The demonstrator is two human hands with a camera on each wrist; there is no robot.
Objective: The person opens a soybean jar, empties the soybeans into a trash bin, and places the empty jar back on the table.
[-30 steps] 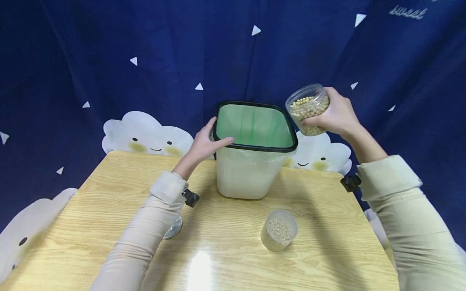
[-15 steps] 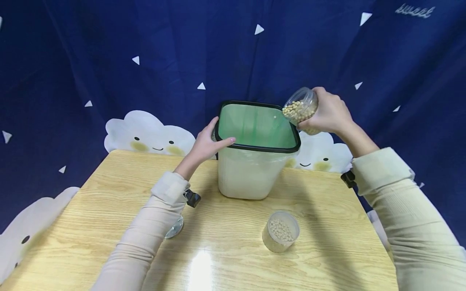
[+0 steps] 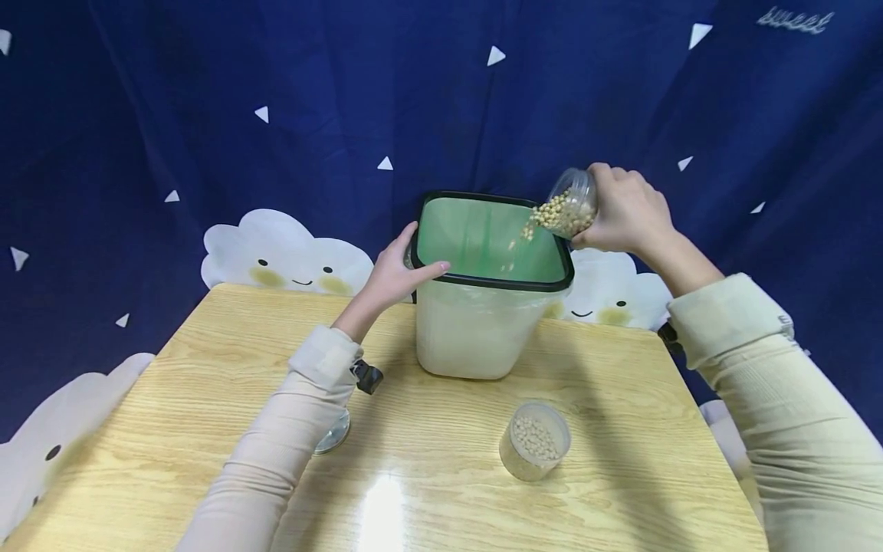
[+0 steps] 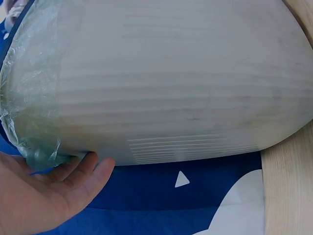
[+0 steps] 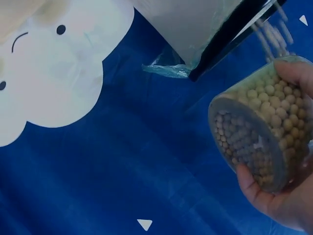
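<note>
My right hand [image 3: 628, 207] grips a clear plastic jar [image 3: 578, 201] of pale yellow soybeans, tilted mouth-down over the right rim of a white trash can [image 3: 476, 330]. Beans [image 3: 530, 228] spill from the jar's mouth into the can. Seen from the right wrist, the jar's flat base [image 5: 247, 147] faces the camera, and plenty of beans [image 5: 279, 105] show through its wall. A thin green bag [image 3: 469, 230] lines the can under a black rim [image 3: 497, 284]. My left hand [image 3: 398, 272] holds the can's left rim, thumb over the front edge, fingers along the outer side [image 4: 88, 169].
A second clear jar [image 3: 534, 441] with pale beans stands open on the wooden table [image 3: 428, 475], in front of the can. A round silver lid [image 3: 334, 434] lies partly hidden under my left forearm. A dark blue curtain [image 3: 310, 92] hangs behind the table.
My right hand has brought the jar left and tipped it further over the can. Beans now stream out, where earlier they lay inside. My left hand keeps its hold on the rim.
</note>
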